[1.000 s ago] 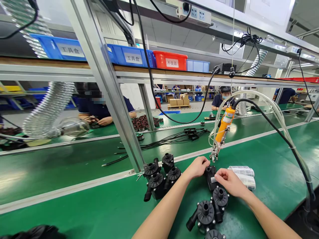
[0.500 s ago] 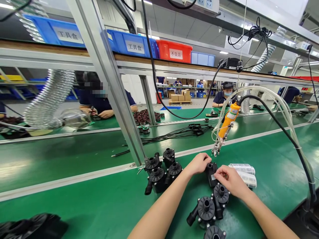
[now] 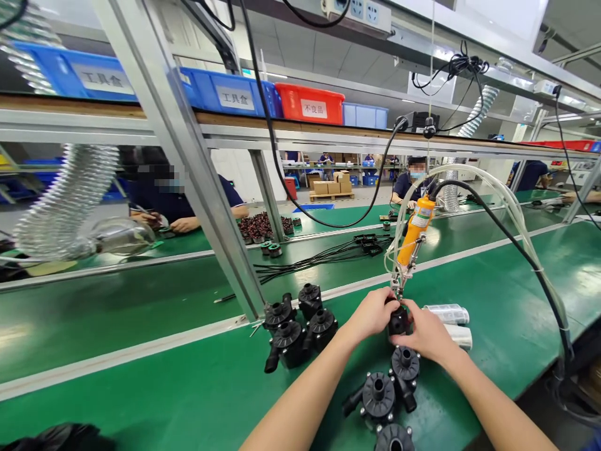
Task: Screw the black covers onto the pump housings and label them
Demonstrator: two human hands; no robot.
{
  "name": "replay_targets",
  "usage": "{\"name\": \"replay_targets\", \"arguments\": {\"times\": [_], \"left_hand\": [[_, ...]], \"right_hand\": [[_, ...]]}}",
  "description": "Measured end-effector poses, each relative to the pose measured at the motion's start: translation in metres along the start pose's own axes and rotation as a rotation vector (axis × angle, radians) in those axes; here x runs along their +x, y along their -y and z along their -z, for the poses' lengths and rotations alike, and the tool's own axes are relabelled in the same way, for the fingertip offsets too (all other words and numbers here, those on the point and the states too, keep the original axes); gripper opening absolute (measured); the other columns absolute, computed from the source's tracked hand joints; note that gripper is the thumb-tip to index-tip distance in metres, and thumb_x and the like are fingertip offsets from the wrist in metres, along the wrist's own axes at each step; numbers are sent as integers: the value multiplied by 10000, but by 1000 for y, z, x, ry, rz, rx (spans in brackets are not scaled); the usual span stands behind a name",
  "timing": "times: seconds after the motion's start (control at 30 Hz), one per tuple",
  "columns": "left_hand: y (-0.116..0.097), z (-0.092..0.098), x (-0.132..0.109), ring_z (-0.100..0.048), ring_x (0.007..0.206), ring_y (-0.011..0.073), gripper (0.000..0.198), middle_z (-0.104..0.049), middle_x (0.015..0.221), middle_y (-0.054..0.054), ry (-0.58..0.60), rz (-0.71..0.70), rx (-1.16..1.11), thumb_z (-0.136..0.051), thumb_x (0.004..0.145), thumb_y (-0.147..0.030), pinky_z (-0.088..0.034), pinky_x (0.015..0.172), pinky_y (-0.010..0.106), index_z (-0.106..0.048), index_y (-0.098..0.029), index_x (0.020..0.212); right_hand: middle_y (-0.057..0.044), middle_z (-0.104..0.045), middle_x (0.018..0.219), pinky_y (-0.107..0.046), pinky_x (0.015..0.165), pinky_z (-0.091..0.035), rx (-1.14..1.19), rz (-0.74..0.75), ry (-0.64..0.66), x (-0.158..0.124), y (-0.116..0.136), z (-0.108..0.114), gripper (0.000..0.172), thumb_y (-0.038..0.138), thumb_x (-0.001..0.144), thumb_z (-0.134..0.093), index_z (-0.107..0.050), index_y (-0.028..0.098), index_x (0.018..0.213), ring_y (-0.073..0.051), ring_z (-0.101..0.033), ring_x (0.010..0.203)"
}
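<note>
Both my hands close around one small black pump body (image 3: 399, 321) on the green bench. My left hand (image 3: 372, 312) grips its left side, my right hand (image 3: 424, 330) its right side and front. The tip of a hanging orange screwdriver (image 3: 413, 235) ends just above the part. Nearer to me lie black pump units (image 3: 378, 394) with round flanged tops. Several more black pumps (image 3: 295, 321) stand in a cluster to the left of my left arm.
Two white label rolls (image 3: 448, 312) lie right of my hands. A slanted aluminium post (image 3: 188, 156) rises from the bench rail. Black cables (image 3: 323, 255) lie on the conveyor (image 3: 117, 313). People in dark shirts sit across the line. Blue and red bins (image 3: 310, 103) line the shelf.
Both hands have drawn closer together around the black pump body, my right hand moving up onto it. The view has shifted slightly, and the screwdriver tip now hangs right above the part.
</note>
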State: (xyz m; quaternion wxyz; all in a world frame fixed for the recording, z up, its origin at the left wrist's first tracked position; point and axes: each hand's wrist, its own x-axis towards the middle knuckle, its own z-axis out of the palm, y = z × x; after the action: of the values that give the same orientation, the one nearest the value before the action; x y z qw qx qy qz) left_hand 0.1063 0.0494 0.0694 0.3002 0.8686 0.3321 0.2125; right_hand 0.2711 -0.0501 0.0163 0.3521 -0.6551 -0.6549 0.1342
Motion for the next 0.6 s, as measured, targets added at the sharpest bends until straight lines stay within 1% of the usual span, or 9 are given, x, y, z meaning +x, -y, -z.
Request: {"name": "replay_targets", "arguments": {"times": [0.07, 0.13, 0.17, 0.2, 0.27, 0.33, 0.4, 0.5, 0.6], "left_hand": [[-10, 3, -7, -668, 955, 285, 126, -735, 1010, 97, 5, -29, 38, -577, 892, -221, -471, 823, 350, -678, -188, 958], [-20, 8, -15, -665, 966, 286, 92, -720, 1033, 86, 29, -48, 89, -629, 861, -196, -478, 837, 352, -672, -200, 942], [-26, 11, -19, -664, 971, 287, 95, -713, 1046, 86, 50, -55, 131, -652, 849, -189, -483, 843, 354, -670, -203, 941], [-31, 14, -23, -663, 985, 290, 109, -707, 1063, 89, 67, -62, 183, -670, 841, -182, -489, 852, 358, -670, -203, 948], [-44, 19, -31, -655, 1032, 299, 144, -696, 1102, 102, 70, -82, 285, -689, 842, -179, -497, 879, 368, -674, -198, 984], [-58, 20, -37, -648, 1063, 298, 143, -692, 1117, 106, 32, -116, 313, -682, 867, -193, -501, 890, 369, -680, -196, 1011], [-73, 18, -39, -662, 1041, 280, 110, -705, 1100, 91, 30, -163, 262, -669, 900, -235, -506, 878, 358, -695, -205, 1003], [-93, 5, -32, -690, 1003, 265, 128, -733, 1075, 66, 137, -241, 189, -710, 890, -285, -509, 887, 348, -725, -218, 998], [-107, -17, -12, -696, 1046, 289, 197, -746, 1116, 80, 238, -300, 212, -747, 852, -265, -507, 922, 359, -740, -216, 1043]], "right_hand": [[-7, -739, 946, -305, 670, -458, 15, 52, -11, -12, -5, 20, 741, 425, 734, -866, -572, 297, 1403, -203, -648, 732], [-48, -730, 1064, -337, 784, -518, 10, 76, -132, -30, -21, 45, 491, 465, 885, -732, -620, 279, 1325, -219, -674, 864], [-71, -720, 1107, -346, 806, -529, -22, 67, -208, -39, -32, 58, 364, 476, 941, -663, -660, 265, 1238, -232, -675, 928], [-89, -707, 1134, -348, 779, -535, -63, 68, -301, -49, -45, 70, 316, 483, 963, -626, -677, 258, 1179, -247, -668, 967], [-110, -676, 1207, -381, 816, -548, -136, 74, -488, -67, -72, 89, 319, 493, 954, -636, -675, 256, 1163, -282, -643, 1070], [-121, -648, 1267, -412, 847, -559, -178, 51, -566, -84, -96, 99, 364, 509, 936, -657, -655, 259, 1201, -309, -616, 1141], [-115, -649, 1279, -432, 875, -569, -194, 7, -495, -98, -114, 101, 388, 523, 934, -657, -642, 269, 1227, -312, -613, 1158], [-91, -681, 1239, -458, 956, -562, -168, -48, -314, -112, -128, 97, 374, 521, 954, -633, -644, 286, 1245, -297, -632, 1148], [-91, -656, 1314, -462, 985, -554, -106, -92, -293, -115, -133, 91, 413, 498, 973, -614, -607, 299, 1335, -294, -618, 1204]]}}
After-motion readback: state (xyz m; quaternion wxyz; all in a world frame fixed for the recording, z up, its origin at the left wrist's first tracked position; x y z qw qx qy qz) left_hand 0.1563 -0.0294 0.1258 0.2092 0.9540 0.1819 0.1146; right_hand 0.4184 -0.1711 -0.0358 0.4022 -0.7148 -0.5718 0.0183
